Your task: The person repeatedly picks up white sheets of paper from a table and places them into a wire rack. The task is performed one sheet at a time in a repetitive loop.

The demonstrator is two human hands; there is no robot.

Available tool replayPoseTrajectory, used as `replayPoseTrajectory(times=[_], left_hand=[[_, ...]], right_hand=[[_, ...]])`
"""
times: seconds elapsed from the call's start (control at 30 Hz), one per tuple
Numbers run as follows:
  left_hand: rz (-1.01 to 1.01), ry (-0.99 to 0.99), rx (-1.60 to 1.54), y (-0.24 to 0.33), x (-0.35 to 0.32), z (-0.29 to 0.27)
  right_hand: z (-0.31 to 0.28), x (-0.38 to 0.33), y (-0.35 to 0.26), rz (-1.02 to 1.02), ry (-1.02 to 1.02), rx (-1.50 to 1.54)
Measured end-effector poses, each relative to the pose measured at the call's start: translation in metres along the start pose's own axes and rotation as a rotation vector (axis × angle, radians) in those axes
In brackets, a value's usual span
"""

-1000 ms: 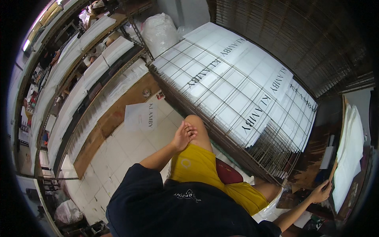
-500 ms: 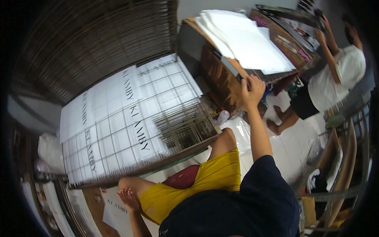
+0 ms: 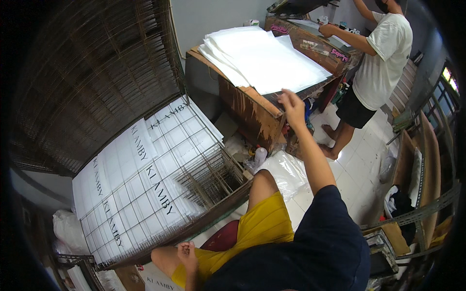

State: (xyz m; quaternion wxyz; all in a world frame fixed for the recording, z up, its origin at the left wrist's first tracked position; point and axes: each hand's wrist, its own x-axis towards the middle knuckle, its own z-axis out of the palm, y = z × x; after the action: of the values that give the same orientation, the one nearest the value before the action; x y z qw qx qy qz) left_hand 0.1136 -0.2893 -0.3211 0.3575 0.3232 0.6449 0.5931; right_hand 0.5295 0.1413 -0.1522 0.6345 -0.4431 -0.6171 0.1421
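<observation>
My right hand [image 3: 293, 107] is raised at the near corner of a wooden table [image 3: 262, 101], fingers apart and nothing seen in them. Close beyond it lies a stack of large white sheets [image 3: 267, 58]. Low over my left thigh, my left hand [image 3: 187, 257] has its fingers curled in, and no object shows in it. In front of me on the left, white sheets with dark printed lettering [image 3: 126, 165] lie beneath the wire grid of a drying rack [image 3: 213, 174]. More wire shelves [image 3: 107, 68] stand tilted up behind.
A person in a white shirt [image 3: 386, 58] stands at a second work table [image 3: 310, 43], arms raised. Clear plastic sheeting [image 3: 281, 169] and a pale bottle [image 3: 260, 155] are on the floor by my right knee. Wooden boards [image 3: 427, 165] and a metal rail [image 3: 412, 213] stand at right.
My right hand has come off the table edge and is raised. The fingers of my left hand have curled in. The view has shifted, and the other person stands more upright.
</observation>
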Motion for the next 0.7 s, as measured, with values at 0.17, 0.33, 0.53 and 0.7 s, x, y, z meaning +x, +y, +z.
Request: replayPoseTrajectory(times=[0.17,0.33,0.53,0.7], left_hand=[[-0.031,-0.045,0.038,0.014,-0.007,0.015],[0.015,-0.039,0.112,0.019,-0.005,0.016],[-0.028,-0.064,0.114,0.044,-0.002,0.027],[-0.049,-0.120,0.234,0.068,0.001,0.056]], right_hand=[[-0.047,0.067,-0.013,0.627,0.174,0.474],[-0.095,0.121,0.028,0.711,0.373,0.773],[-0.107,0.156,0.055,0.751,0.430,0.938],[-0.085,0.129,0.069,0.659,0.482,0.796]])
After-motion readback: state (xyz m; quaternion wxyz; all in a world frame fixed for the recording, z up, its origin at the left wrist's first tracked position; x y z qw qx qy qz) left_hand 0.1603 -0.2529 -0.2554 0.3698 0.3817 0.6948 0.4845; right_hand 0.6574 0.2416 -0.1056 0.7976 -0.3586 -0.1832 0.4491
